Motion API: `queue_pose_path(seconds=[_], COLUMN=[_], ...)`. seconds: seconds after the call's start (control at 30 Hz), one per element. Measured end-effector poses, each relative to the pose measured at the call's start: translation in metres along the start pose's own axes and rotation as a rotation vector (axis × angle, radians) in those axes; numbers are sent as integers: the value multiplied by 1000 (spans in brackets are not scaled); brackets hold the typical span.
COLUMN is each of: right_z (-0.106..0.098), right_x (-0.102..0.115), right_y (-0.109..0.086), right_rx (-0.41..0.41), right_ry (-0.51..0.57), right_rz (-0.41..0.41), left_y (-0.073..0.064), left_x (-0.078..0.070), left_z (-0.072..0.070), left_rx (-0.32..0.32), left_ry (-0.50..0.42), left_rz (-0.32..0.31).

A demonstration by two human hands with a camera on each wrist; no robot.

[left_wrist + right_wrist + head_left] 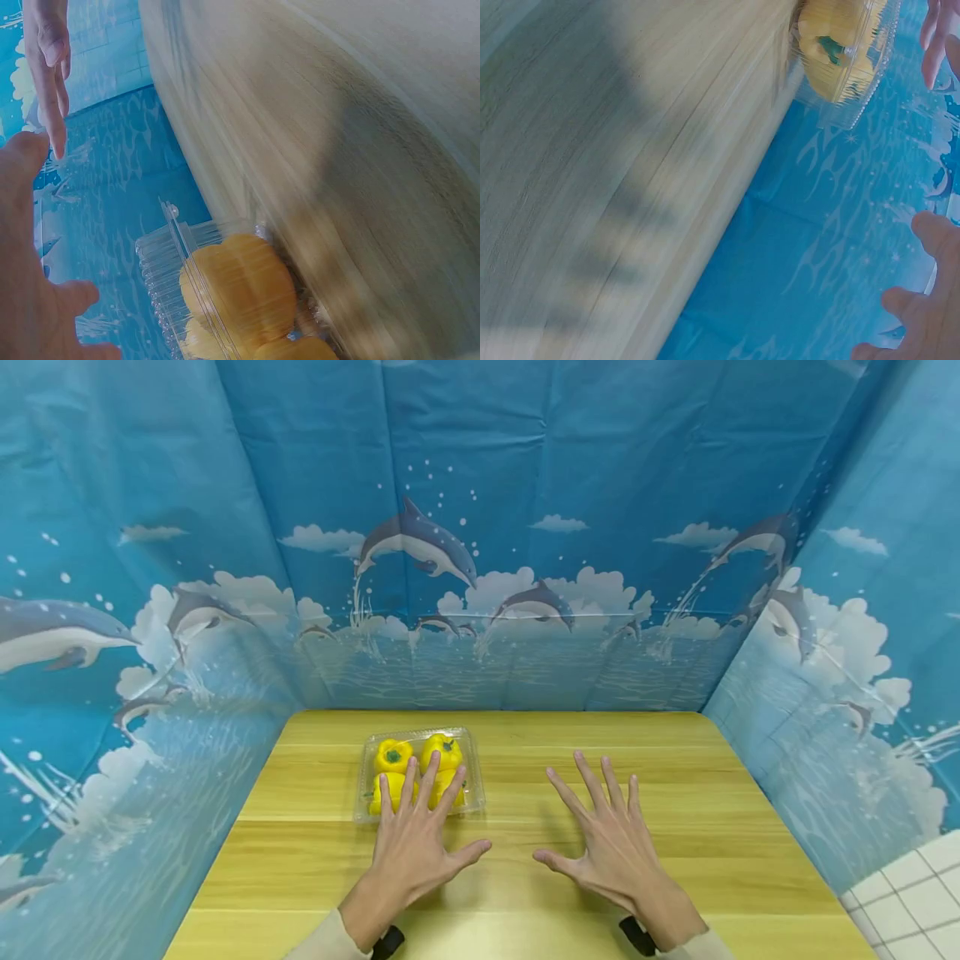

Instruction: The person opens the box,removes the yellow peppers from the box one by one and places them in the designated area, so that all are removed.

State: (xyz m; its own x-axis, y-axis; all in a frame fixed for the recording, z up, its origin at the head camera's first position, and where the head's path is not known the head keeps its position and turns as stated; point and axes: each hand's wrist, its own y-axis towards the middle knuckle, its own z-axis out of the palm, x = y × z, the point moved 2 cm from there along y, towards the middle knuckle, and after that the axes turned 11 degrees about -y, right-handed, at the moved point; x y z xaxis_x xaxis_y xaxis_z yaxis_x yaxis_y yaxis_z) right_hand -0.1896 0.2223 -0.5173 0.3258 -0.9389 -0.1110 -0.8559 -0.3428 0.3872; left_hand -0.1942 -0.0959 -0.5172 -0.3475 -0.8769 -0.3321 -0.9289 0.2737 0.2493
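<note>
Several yellow bell peppers (441,752) with green stems sit in a clear plastic container (420,817) on the left half of the table. My left hand (415,839) hovers with fingers spread; its fingertips overlap the container's near part in the head view, hiding bits of the front peppers. In the left wrist view the container (161,300) stands beyond that hand, apart from its fingers. My right hand (617,841) is held over the table to the right, fingers spread wide, holding nothing. Bare wood lies between the two thumbs.
The wooden table (600,735) has a light yellow grain. A blue curtain (480,668) printed with dolphins and clouds encloses its back and both sides. White floor tiles (911,893) show at the lower right. Each wrist wears a black band (637,935).
</note>
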Motion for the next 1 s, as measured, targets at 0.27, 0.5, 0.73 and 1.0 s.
queue_pose_path(seconds=[0.27,0.5,0.73,1.0], right_z=[-1,-1,7,22], right_x=[3,12,29,50], right_y=[1,6,20,30], right_rx=[-1,21,30,106], right_ry=[12,60,114,222], right_rz=[-15,-44,-81,-109], left_y=[-3,-2,5,4], left_x=[3,8,20,27], left_z=[1,5,13,25], left_rx=[-36,-51,-69,-40], left_ry=[-11,25,33,77], left_rz=[6,-1,13,11])
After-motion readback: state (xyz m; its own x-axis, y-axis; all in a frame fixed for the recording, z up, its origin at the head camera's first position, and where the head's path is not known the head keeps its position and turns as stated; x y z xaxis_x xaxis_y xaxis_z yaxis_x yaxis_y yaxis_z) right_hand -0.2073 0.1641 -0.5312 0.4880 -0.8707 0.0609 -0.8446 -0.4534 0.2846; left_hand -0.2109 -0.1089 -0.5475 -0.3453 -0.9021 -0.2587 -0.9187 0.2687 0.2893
